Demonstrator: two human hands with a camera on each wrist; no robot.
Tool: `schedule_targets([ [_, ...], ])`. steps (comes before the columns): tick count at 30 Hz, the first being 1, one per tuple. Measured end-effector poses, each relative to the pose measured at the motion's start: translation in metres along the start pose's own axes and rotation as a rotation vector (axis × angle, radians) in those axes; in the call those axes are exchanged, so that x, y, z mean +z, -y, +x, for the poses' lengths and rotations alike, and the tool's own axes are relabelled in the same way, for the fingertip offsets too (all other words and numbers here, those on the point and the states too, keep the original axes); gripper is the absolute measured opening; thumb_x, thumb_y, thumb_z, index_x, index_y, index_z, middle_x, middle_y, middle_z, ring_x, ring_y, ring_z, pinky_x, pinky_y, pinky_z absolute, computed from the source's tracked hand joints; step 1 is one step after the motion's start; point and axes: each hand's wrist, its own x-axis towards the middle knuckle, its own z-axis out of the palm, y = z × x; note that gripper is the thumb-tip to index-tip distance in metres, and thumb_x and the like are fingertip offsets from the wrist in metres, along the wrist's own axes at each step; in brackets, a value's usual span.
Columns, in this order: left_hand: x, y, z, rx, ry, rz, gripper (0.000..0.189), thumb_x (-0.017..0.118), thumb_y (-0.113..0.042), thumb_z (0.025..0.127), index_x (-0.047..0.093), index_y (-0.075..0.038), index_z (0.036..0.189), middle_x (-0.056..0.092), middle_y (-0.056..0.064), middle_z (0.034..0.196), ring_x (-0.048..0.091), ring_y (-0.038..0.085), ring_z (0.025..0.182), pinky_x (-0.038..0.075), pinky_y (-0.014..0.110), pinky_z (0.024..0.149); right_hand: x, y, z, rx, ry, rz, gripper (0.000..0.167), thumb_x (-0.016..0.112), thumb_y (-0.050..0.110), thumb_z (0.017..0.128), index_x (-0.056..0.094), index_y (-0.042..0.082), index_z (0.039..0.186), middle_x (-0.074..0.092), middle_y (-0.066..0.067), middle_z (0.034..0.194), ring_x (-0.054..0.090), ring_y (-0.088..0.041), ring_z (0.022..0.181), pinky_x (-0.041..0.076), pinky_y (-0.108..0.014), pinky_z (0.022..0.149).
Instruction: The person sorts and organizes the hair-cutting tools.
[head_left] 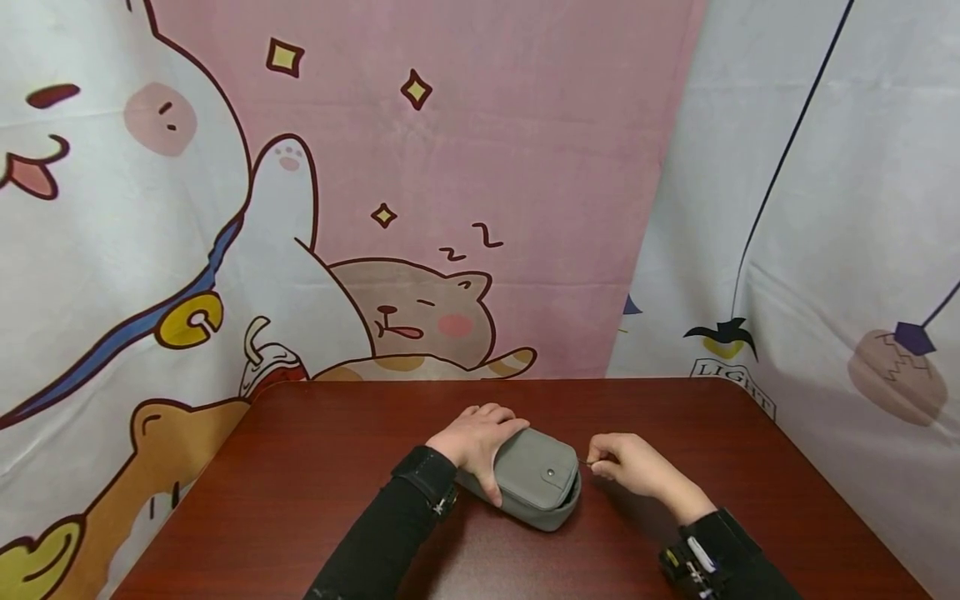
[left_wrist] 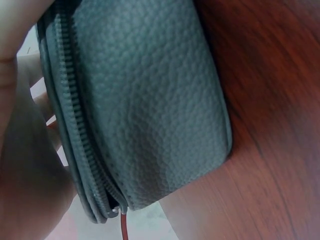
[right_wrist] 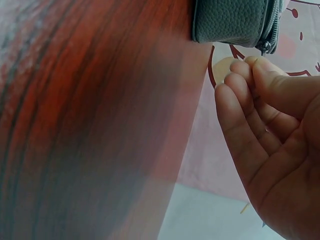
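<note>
A grey-green pebbled zip case (head_left: 536,468) lies on the table, its lid and a small metal snap facing up. My left hand (head_left: 480,446) holds it by the far-left end, thumb on the near side and fingers over the far side. At the right end, my right hand (head_left: 633,467) pinches the zipper pull (head_left: 583,462) between thumb and curled forefinger. The slider (right_wrist: 265,46) shows just above those fingertips in the right wrist view. A dark gap runs under the lid at the near right corner. Zipper teeth (left_wrist: 75,110) line the side in the left wrist view.
The reddish-brown wooden table (head_left: 315,483) extends around the case on all sides. Behind it hangs a cloth (head_left: 570,208) printed with cartoon animals. Black bands with small devices (head_left: 690,562) sit on both wrists.
</note>
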Motion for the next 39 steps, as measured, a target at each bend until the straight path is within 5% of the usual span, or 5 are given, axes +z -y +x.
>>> schedule_targets([
  [39, -0.0019, -0.0015, -0.0007, -0.002, -0.001, 0.010, 0.125, 0.091, -0.068, 0.045, 0.040, -0.026, 0.151, 0.045, -0.006, 0.142, 0.038, 0.015, 0.130, 0.031, 0.042, 0.109, -0.0034, 0.0064, -0.0057, -0.145, 0.041, 0.016, 0.025, 0.073, 0.002, 0.086, 0.056, 0.019, 0.077, 0.045, 0.016, 0.068, 0.044, 0.001, 0.064, 0.037, -0.023, 0.059],
])
